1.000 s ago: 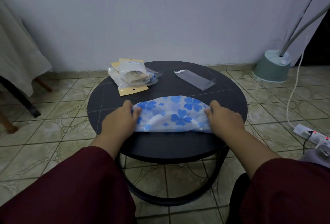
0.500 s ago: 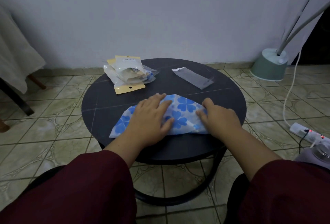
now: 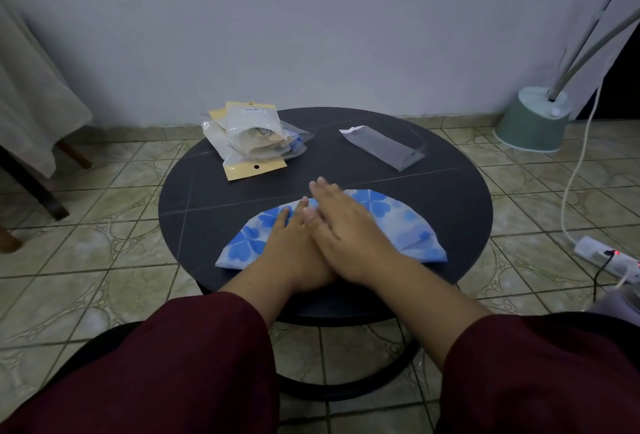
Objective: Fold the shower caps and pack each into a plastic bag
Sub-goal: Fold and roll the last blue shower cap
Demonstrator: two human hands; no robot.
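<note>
A person in dark red sleeves leans over a round black worktop (image 3: 207, 212), both hands laid on a shower cap (image 3: 398, 222). The cap is white with blue clover-like flowers, folded into a flat half-moon, its straight edge toward the person and its curved edge toward the wall.

The left hand (image 3: 294, 253) lies flat on the cap's left half, fingers (image 3: 285, 215) straight and spread a little, pressing the material down and holding nothing. The right hand (image 3: 349, 232) crosses partly over the left, palm down on the middle of the cap, its fingers (image 3: 325, 191) straight and together, with the tips reaching past the curved edge. Neither hand grips anything. Cap material shows to the left of the left fingers and stretches well out to the right of the right fingers.

Beyond the fingertips, well apart, an empty clear plastic bag (image 3: 384, 148) lies flat on the worktop. Farther left of the fingertips sits a loose pile of packed bags (image 3: 252, 137) with yellow card headers.

On the tiled floor to the right stand a pale green lamp base (image 3: 531, 122) and a white power strip (image 3: 604, 257).
</note>
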